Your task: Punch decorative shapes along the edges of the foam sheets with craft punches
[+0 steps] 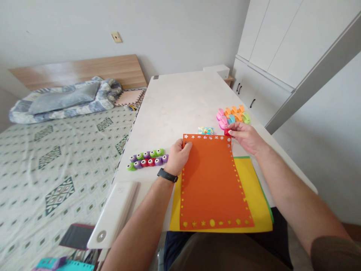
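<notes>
An orange sheet of paper with small punched shapes along its edges lies in front of me, over yellow sheets. My left hand pinches its upper left edge, thumb on top. At the sheet's top right corner, my right hand is closed on a small red craft punch. The punch's far side is partly hidden by my fingers. Just beyond the top edge sits a little pile of pale blue and yellow cut-outs.
Larger lever punches in pink, orange, blue and green stand beyond my right hand. Two rows of small punches are left of my left hand. A white oblong device lies at the table's left edge, beside a bed.
</notes>
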### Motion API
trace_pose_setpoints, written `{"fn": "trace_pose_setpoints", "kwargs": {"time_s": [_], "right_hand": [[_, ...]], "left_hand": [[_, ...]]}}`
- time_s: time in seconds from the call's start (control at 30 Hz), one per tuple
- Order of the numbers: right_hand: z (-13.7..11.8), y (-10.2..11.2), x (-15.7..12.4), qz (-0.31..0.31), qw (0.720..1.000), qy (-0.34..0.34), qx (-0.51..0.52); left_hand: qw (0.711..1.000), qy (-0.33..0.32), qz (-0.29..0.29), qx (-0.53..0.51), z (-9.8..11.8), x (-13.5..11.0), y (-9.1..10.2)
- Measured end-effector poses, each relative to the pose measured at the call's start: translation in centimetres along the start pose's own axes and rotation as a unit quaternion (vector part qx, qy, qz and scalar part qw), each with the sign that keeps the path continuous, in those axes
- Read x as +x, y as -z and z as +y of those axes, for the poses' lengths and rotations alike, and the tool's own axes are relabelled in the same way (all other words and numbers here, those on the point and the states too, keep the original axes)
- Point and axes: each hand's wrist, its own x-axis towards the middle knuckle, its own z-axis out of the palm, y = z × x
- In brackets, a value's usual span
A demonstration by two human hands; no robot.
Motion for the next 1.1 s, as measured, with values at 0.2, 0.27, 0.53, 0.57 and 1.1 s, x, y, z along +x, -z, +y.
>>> {"fn": "trace_pose_setpoints", "kwargs": {"time_s": [0.2,0.27,0.53,0.57,1.1], "right_hand": [[0.45,0.33,-0.01,-0.026,0.999,-0.021,-0.003],[0.64,0.44,-0.02,-0.030,0.999,-0.035,-0.008],[0.98,0.68,0.03,-0.043,0.996,-0.064,-0.035],[0.96,0.69,0.01,-0.045,0.996,-0.067,-0.035],[0.73,0.84,-0.31,-0.067,0.986,-0.128,-0.080]], "left_hand": [[1.000,-0.013,-0.004,-0.002,0.00,0.04,0.04],[1.000,-0.017,-0.004,-0.002,-0.04,0.08,0.05],[1.000,-0.008,-0.005,0.005,-0.04,0.04,0.05],[1.000,-0.008,-0.004,0.007,-0.05,0.04,0.06],[0.998,-0.030,-0.015,0.048,-0.25,-0.15,0.14]]}}
